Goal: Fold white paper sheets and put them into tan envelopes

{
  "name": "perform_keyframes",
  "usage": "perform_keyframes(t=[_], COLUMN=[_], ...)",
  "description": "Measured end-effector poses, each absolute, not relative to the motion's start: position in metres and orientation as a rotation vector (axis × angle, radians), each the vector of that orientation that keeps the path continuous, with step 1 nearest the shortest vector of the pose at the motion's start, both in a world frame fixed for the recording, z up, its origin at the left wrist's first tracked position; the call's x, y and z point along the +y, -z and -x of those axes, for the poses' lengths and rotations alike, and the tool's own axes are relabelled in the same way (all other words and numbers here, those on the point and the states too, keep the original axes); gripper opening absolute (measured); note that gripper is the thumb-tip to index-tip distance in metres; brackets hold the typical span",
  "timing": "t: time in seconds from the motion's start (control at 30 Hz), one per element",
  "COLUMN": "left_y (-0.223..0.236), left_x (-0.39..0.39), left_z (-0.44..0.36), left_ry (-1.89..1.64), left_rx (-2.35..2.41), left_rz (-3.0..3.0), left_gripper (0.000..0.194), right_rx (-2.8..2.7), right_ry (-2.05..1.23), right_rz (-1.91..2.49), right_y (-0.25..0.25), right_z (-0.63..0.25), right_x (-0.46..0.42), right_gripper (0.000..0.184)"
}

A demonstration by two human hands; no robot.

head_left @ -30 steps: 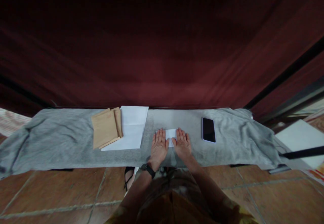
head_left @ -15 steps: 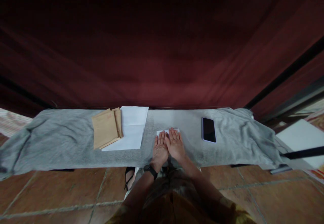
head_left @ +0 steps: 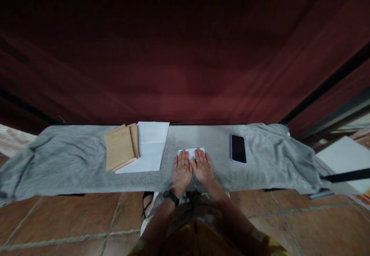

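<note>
A small folded piece of white paper [head_left: 191, 153] lies on the grey cloth in front of me, mostly covered by my hands. My left hand [head_left: 182, 170] rests flat on its left part, fingers stretched out and pointing away from me. On the right part lies my right hand [head_left: 203, 168], palm down, its fingers extended and slightly spread. The two thumbs come close together over the middle of the paper. To the left is a stack of larger white sheets [head_left: 152, 152] with a crease across it. Brown envelopes [head_left: 119, 148] overlap the left side of that stack.
A phone [head_left: 238, 149] with a dark screen lies right of my hands. The grey cloth [head_left: 75, 159] covers the narrow table and is wrinkled at both ends. Dark red fabric [head_left: 185, 74] hangs behind it. A white panel [head_left: 343, 159] stands at the far right.
My right hand slid left over the paper until it met my left hand, then moved back slightly to the right. The envelopes, sheets and phone have stayed put.
</note>
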State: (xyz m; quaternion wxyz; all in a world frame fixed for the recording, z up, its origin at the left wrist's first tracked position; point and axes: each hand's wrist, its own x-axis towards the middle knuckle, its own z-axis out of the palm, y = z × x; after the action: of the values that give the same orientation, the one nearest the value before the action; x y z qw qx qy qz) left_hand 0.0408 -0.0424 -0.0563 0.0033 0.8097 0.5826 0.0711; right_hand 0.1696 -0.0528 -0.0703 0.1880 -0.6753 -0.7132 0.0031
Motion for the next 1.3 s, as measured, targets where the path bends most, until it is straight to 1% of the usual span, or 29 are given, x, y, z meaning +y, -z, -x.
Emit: perform_keyframes(t=[0.17, 0.47, 0.63, 0.77, 0.9, 1.1, 1.3], left_y=[0.06, 0.059, 0.056, 0.057, 0.06, 0.058, 0.061], left_x=[-0.042, -0.04, -0.046, -0.065, -0.086, -0.093, -0.092], left_z=[-0.026, -0.016, -0.017, -0.021, -0.024, -0.024, -0.023], left_ry=[-0.341, -0.364, -0.432, -0.472, -0.443, -0.403, -0.285], left_rx=[1.906, 1.946, 1.981, 1.845, 1.708, 1.696, 1.674], left_rz=[-2.525, -2.508, -2.489, -2.585, -2.658, -2.682, -2.673], left_gripper=[0.06, 0.06, 0.061, 0.059, 0.058, 0.06, 0.059], right_rx=[-1.995, -1.928, -1.925, -1.928, -1.944, -1.932, -2.269], right_ry=[0.001, 0.088, 0.101, 0.087, 0.046, -0.064, -0.336], right_rz=[1.905, 1.906, 1.911, 1.91, 1.917, 1.987, 1.624], right_y=[0.071, 0.07, 0.069, 0.068, 0.064, 0.051, 0.039], right_z=[-0.171, -0.188, -0.19, -0.19, -0.192, -0.183, -0.152], right_x=[-0.055, -0.07, -0.074, -0.074, -0.075, -0.069, -0.055], right_gripper=[0.057, 0.057, 0.057, 0.057, 0.057, 0.053, 0.047])
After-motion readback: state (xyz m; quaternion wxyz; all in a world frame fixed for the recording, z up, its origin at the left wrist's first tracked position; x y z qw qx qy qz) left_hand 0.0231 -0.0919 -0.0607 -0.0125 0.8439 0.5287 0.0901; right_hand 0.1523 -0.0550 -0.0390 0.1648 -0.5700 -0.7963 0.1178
